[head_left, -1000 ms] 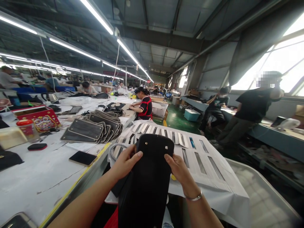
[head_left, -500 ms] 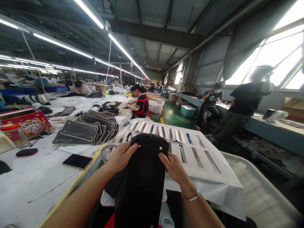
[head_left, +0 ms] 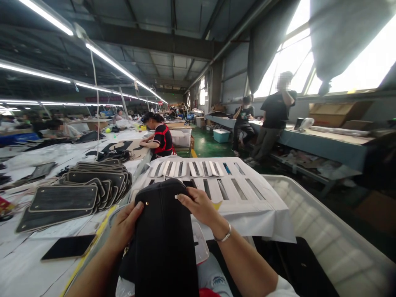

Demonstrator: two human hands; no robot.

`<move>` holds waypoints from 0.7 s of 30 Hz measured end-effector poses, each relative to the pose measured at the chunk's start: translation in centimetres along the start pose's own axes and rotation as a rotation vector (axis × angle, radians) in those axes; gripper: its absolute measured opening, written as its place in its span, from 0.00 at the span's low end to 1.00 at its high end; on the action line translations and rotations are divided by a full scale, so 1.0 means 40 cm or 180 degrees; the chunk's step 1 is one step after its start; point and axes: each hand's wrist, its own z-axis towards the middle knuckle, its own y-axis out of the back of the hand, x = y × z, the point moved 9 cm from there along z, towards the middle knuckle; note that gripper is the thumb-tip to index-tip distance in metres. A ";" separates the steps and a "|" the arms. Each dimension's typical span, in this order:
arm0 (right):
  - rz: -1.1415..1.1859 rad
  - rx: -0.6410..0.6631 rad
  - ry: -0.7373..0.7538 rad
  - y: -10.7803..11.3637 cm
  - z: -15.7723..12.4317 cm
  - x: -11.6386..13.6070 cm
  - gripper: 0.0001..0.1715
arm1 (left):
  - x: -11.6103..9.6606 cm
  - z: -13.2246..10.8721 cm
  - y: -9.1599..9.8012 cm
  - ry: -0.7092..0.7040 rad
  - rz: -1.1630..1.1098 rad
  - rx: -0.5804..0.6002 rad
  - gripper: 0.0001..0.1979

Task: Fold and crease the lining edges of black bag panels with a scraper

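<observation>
I hold a black bag panel (head_left: 163, 243) upright in front of me with both hands. My left hand (head_left: 125, 227) grips its left edge, thumb on the face near a small gold rivet. My right hand (head_left: 198, 206) lies over the top right edge, fingers curled on it; a silver bracelet sits on that wrist. Behind the panel, white sheets (head_left: 235, 194) carrying rows of slim strips cover a bench.
A fanned stack of dark panels (head_left: 77, 189) and a black phone (head_left: 68, 247) lie on the white table to my left. A large white bin (head_left: 324, 235) stands at right. A seated worker (head_left: 159, 138) and two standing people (head_left: 272, 119) are farther back.
The view has swung to the right and the panel has come down and left. My right hand has slid from the panel's right edge onto its top.
</observation>
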 end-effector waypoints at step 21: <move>0.0411 0.0035 0.0010 0.014 0.036 -0.004 0.25 | -0.133 0.016 0.002 -0.0673 0.0951 0.0073 0.18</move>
